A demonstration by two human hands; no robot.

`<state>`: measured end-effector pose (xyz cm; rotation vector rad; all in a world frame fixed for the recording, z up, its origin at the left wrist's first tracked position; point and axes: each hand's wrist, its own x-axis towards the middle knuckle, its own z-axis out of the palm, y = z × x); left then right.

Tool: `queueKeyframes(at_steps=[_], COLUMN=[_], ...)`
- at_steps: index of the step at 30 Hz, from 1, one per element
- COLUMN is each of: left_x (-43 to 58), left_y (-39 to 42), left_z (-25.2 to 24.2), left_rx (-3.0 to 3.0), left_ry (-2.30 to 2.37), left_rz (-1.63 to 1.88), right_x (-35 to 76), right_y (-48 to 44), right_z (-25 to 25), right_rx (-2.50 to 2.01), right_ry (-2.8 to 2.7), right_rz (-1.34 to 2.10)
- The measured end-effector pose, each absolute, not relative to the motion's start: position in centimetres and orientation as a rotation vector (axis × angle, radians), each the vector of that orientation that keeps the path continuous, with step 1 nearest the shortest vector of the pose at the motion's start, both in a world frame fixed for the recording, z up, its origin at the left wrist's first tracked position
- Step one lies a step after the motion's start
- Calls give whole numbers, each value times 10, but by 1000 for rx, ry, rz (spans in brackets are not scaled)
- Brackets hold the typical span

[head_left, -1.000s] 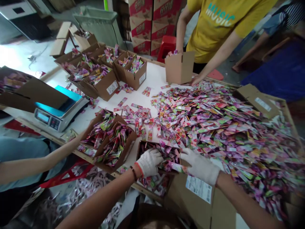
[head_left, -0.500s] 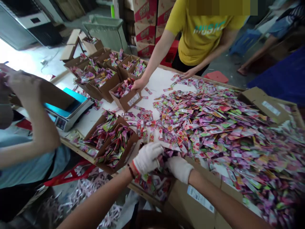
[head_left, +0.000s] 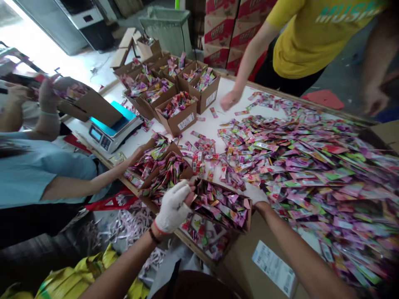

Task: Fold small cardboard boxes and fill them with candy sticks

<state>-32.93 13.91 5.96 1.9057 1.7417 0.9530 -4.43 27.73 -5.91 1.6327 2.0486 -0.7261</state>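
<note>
A narrow cardboard box filled with small, colourful candy sachets sits in front of me at the table's near edge. My left hand, in a white glove with bare fingertips, is closed at the box's left end, its fingers curled. At the far right corner, my gloved right hand grips the box from outside; its fingers are partly hidden. Close by on the left stand two more filled boxes, side by side. Under the near side of my box, loose sachets lie in a lower open carton.
A big heap of sachets covers the table's right side. Several filled boxes stand at the back left, near a scale. One co-worker tilts a box there; another person stands across the table.
My hands have come out from over the sachets to the box's two ends. The person opposite has let go of a filled box. The left co-worker's box now tips off the scale; my view shifted.
</note>
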Motion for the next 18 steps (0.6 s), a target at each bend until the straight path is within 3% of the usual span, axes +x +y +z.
queueKeyframes(at_steps=[2, 7, 10, 13, 18], left_x=[-333, -284, -263, -274, -306], left_y=[130, 131, 136, 132, 120], left_z=[63, 39, 23, 27, 63], left_rx=[1942, 2245, 2281, 2282, 2156], left_ry=[1747, 1435, 1417, 1443, 1799], left_rz=[862, 178, 48, 159, 441], right_x=[-31, -12, -35, -75, -124], right_y=[282, 280, 256, 225, 201], right_z=[-40, 63, 106, 96, 38], right_rx=[1623, 1533, 1397, 1211, 1284], right_ry=[2083, 2432, 2617, 2610, 2408], right_rz=[-708, -494, -495, -631, -782])
